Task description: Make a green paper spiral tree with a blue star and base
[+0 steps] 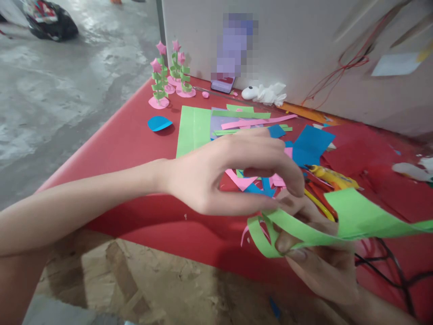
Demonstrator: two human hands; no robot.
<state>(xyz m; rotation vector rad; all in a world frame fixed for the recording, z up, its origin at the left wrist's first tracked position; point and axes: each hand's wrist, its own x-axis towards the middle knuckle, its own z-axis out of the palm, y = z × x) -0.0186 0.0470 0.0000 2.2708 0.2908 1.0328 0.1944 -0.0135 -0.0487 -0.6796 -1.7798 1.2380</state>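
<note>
My left hand (219, 174) reaches in from the left, its fingers curled and its thumb tip touching a green paper strip (341, 223). My right hand (318, 259) comes up from the lower right and pinches the same strip, whose left end curls into a loop (260, 234). Both hands hover over the near edge of a red sheet (142, 149) covering the table.
Green paper sheets (192, 128), pink strips and blue pieces lie scattered behind my hands. Three small green paper trees with pink stars (169, 76) stand at the far left. A yellow-handled tool (333, 178) lies right of my hands. A white wall (304, 40) rises behind.
</note>
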